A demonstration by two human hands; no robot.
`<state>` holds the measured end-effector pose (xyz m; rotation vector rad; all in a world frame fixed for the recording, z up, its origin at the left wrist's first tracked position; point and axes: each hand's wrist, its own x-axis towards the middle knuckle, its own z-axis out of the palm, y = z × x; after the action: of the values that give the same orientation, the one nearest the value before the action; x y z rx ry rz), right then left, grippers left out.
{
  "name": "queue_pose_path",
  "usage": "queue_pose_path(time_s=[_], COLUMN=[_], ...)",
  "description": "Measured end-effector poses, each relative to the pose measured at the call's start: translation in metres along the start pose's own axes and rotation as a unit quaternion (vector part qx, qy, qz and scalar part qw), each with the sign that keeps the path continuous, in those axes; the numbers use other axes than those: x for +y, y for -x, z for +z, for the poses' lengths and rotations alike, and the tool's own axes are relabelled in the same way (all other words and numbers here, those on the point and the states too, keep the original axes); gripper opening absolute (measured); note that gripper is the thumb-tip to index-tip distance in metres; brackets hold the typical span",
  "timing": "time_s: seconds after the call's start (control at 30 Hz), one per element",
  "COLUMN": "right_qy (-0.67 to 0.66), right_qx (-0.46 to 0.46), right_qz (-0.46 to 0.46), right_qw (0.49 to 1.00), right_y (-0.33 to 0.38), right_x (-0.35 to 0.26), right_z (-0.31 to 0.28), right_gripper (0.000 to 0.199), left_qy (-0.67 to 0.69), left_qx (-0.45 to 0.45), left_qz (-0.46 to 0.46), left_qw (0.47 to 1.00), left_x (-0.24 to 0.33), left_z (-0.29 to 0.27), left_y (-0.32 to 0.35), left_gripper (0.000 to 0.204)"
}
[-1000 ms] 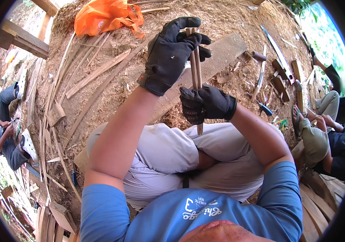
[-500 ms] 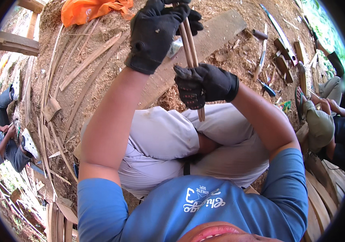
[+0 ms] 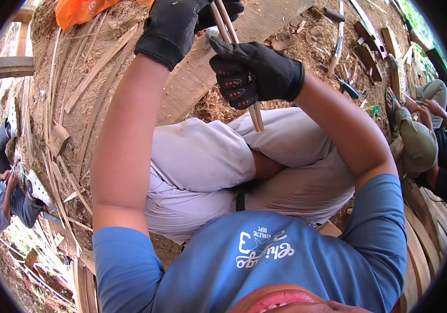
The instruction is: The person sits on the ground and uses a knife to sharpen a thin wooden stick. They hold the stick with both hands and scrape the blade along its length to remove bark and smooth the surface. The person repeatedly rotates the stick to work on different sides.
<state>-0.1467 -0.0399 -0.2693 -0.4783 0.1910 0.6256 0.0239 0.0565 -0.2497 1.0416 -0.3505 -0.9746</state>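
Both gloved hands clench the sticks (image 3: 257,117): left hand (image 3: 174,23) far, right hand (image 3: 252,75) near. The blade (image 3: 212,34) between them could slip and nick a glove.

Daylight fell on bare ground (image 3: 46,68) strewn with wood strips (image 3: 98,62), shavings (image 3: 307,47) and a broad plank (image 3: 197,78).
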Motion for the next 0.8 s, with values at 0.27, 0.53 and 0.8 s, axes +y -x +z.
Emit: queue_pose_path(time_s=[0.27, 0.53, 0.8], right_qy=[0.043, 0.112, 0.061], right_qx=[0.0, 0.106, 0.144], right_qz=[-0.033, 0.013, 0.02], right_qw=[0.999, 0.988, 0.987], right_y=[-0.007, -0.007, -0.012], right_x=[-0.001, 0.011, 0.012], right_z=[-0.01, -0.015, 0.014], right_gripper=[0.048, 0.042, 0.057], left_qy=[-0.022, -0.038, -0.033], left_qx=[-0.011, 0.006, -0.035], left_qz=[-0.046, 0.007, -0.004], left_qw=[0.999, 0.999, 0.999], left_x=[0.004, 0.016, 0.023], left_z=[-0.001, -0.008, -0.005], left_y=[0.0, 0.0, 0.005], left_gripper=[0.023, 0.022, 0.02])
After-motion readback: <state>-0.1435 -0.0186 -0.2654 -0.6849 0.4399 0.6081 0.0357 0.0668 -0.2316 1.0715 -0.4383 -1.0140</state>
